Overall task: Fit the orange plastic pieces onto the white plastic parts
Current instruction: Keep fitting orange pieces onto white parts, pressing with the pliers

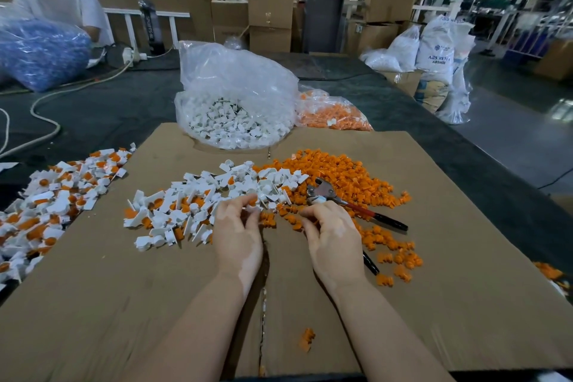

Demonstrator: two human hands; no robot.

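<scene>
A small white plastic part is pinched in the curled fingers of the left hand. A small orange plastic piece appears pinched by the right hand. Both hands are held above flattened brown cardboard on the bench, beside loose white and orange heaps.
</scene>
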